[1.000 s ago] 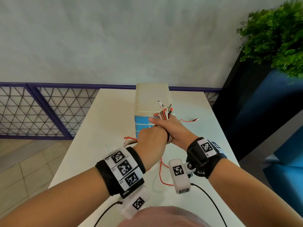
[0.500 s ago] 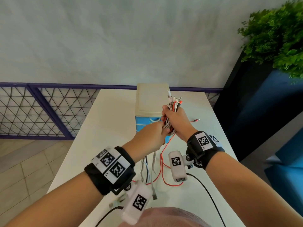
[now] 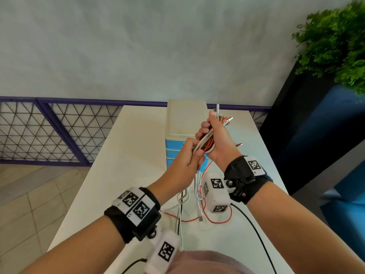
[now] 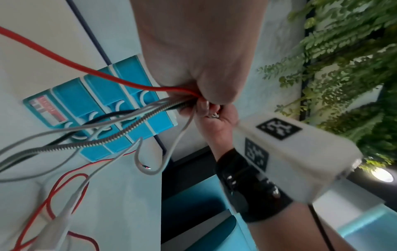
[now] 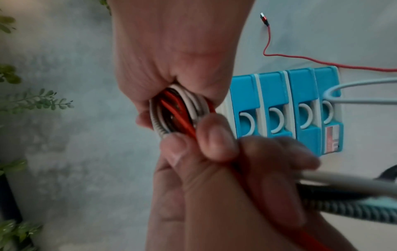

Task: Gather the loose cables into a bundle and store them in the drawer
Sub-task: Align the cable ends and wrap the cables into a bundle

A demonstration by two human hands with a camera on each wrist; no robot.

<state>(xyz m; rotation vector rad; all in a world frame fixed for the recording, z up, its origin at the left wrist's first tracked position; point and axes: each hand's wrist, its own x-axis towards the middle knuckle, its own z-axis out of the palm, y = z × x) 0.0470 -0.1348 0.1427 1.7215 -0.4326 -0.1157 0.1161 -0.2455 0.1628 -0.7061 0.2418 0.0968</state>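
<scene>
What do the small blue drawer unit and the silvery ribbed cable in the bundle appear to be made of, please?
The drawer unit looks like moulded plastic: smooth, slightly glossy blue fronts with pale ring pulls and a cream top. The silvery ribbed cable seems to be sheathed in a coiled metal spring, judging by its fine, even ridges and dull shine, though metallised plastic cannot be ruled out.

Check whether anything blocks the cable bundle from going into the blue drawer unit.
All four blue drawers are closed, so none can receive the red, white and silver cable bundle gripped by the right hand and left hand. Loose cable tails trail across the white table.
</scene>
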